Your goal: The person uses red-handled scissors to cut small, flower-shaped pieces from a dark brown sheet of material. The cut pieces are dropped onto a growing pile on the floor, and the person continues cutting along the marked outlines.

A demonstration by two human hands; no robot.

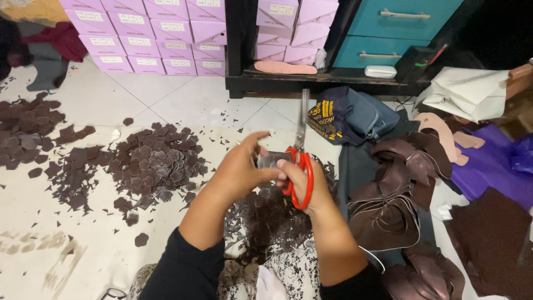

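My right hand (302,186) grips red-handled scissors (300,161) whose blades point up and away from me. My left hand (244,166) pinches a small dark brown leather piece (271,160) right beside the scissor handles. Both hands meet at the middle of the view, above my lap. A pile of cut flower-shaped brown pieces (158,161) lies on the floor to the left of my left hand. More scraps (272,219) lie under my forearms.
Folded dark brown leather sheets (391,200) lie at the right. A blue bag (350,114) sits by a black shelf (322,83). Stacked lilac boxes (150,33) line the back. Another scrap heap (25,125) is at far left. Purple material (491,166) lies at far right.
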